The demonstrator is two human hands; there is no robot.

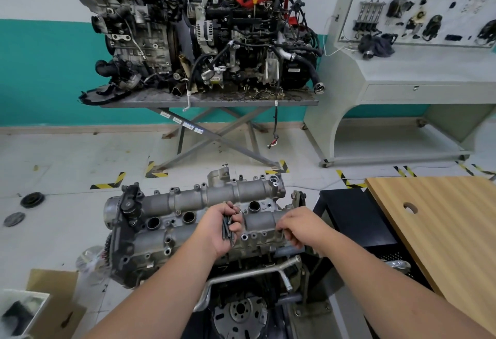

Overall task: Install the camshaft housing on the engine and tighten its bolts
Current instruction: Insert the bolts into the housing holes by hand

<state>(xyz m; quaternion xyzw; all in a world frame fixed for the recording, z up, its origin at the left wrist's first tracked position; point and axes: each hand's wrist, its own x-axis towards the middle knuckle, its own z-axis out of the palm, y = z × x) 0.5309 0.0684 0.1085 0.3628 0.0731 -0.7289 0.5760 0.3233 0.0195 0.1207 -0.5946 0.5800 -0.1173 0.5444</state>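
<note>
1. Seating bolts appears to be the step in hand: the housing (204, 218) lies on the engine (241, 271) at lower centre.
2. The left hand (222, 227) grips a bundle of bolts (228, 228).
3. The right hand (300, 227) has fingers curled at the housing's right edge; whether it pinches a bolt I cannot tell.
4. Advice: start each bolt by fingers, straight, before tightening.

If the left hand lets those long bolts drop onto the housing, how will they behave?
The bolts look like thin, straight dark metal rods, so probably stiff, not floppy. Being round and slender, they would likely roll or slide off the curved camshaft housing. Several bunched in the left hand could slip out singly if the grip loosens.
</note>
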